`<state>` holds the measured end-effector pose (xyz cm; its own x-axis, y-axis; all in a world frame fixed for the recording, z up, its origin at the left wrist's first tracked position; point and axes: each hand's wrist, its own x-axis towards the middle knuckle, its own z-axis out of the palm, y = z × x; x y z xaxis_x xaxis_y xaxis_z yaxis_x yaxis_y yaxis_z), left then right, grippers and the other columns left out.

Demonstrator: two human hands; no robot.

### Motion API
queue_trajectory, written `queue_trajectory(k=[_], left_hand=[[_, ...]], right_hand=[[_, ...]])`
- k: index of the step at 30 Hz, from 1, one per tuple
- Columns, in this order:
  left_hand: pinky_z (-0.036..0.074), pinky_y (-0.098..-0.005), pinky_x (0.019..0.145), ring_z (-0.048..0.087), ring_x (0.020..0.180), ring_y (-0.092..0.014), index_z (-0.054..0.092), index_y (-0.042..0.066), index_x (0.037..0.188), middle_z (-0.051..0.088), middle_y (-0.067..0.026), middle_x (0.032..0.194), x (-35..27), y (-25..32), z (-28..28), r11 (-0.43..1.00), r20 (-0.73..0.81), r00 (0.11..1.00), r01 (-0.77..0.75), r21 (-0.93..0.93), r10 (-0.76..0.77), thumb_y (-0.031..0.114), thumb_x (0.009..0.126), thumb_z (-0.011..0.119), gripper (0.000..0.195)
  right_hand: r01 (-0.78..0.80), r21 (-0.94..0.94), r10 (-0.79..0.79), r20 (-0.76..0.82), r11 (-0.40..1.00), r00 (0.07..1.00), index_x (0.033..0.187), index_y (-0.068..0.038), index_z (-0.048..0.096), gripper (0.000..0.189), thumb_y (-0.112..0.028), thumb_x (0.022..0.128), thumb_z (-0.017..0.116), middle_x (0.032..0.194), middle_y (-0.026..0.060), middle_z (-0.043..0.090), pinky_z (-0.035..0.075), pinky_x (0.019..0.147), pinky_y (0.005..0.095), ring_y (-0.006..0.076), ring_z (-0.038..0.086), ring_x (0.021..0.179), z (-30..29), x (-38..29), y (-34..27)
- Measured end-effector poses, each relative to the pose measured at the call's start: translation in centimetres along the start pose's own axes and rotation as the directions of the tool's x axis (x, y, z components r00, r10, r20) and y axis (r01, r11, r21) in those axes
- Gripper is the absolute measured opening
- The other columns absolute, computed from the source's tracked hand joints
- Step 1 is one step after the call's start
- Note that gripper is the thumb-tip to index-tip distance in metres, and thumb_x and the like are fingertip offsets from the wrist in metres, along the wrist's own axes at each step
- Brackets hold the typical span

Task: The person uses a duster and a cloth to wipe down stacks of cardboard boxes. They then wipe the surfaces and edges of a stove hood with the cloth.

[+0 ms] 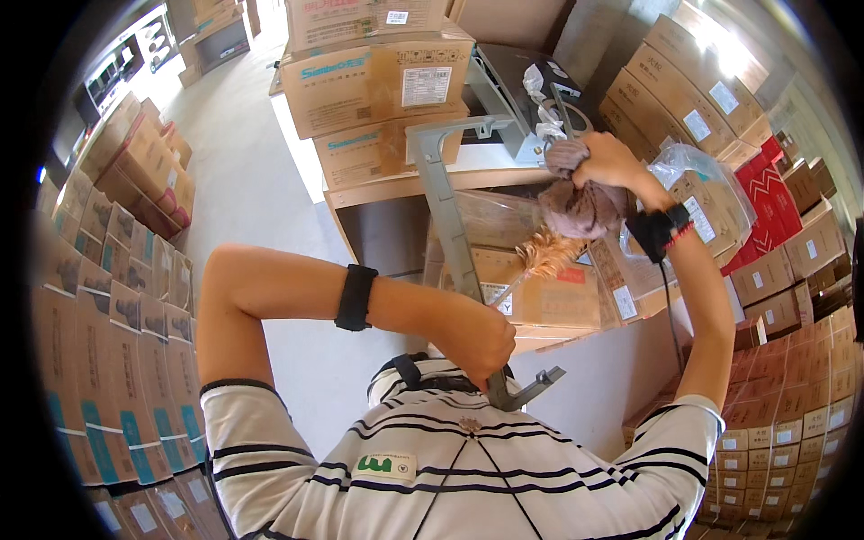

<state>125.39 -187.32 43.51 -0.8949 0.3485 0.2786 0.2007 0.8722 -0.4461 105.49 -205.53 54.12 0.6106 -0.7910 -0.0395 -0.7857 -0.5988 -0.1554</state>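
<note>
My left hand [482, 341] is closed around the lower part of a long grey frame piece [449, 216], which stands slantwise before me with a bent arm at each end. A feather duster [548, 254] rises from beside the same hand, its thin handle running down to my fingers. My right hand [607, 162] grips a bunched brownish-pink cloth [584, 202], near the corner of a desk. Close to the cloth lie a metal channel [503, 108] and crumpled white plastic [534, 84] on a dark surface.
Cardboard cartons [378, 81] are stacked on the wooden desk [391, 183], and an opened-looking carton [540, 290] sits below it. More cartons [682, 88] stand at the right, one under clear plastic wrap [729, 202]. Stacked cartons [128, 364] line the left side. A dark cable [669, 317] hangs from my right wristband.
</note>
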Motion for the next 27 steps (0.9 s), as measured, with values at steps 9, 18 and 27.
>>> queue_trajectory(k=[9,18,27], left_hand=[[0.035,-0.024,0.041,0.046,0.05,-0.014,0.049,0.009,0.059,0.046,-0.0019,0.058,0.2,-0.1,4.5,0.992,-0.061,0.99,-0.126,-0.02,0.125,0.054,0.078,0.048,0.049],[0.039,-0.0284,0.042,0.05,0.048,-0.017,0.053,0.008,0.059,0.049,-0.0024,0.056,2.1,0.7,6.3,0.96,-0.057,0.995,-0.089,-0.267,0.076,0.046,0.078,0.052,0.043],[0.043,-0.0358,0.05,0.057,0.057,-0.023,0.063,0.007,0.061,0.059,-0.0072,0.06,0.8,0.8,8.6,0.964,0.319,0.939,-0.044,-0.264,0.13,0.028,0.072,0.056,0.024]], right_hand=[[-0.158,0.987,0.135,0.153,0.027,0.979,0.104,0.0,0.057,0.038,-0.013,0.069,0.064,0.1,0.0094,0.061,0.041,0.087,0.0321,0.0214,0.056,0.095,5.4,-4.6,-4.9],[-0.217,0.938,-0.07,0.206,-0.271,0.976,0.113,0.001,0.051,0.047,-0.018,0.073,0.066,0.104,0.0119,0.059,0.044,0.085,0.0326,0.022,0.057,0.094,10.4,-4.2,-9.1],[-0.042,0.983,-0.045,0.034,-0.18,0.998,0.117,0.001,0.046,0.051,-0.003,0.067,0.056,0.107,0.0102,0.056,0.042,0.088,0.0311,0.0213,0.054,0.099,11.2,-3.4,-9.8]])
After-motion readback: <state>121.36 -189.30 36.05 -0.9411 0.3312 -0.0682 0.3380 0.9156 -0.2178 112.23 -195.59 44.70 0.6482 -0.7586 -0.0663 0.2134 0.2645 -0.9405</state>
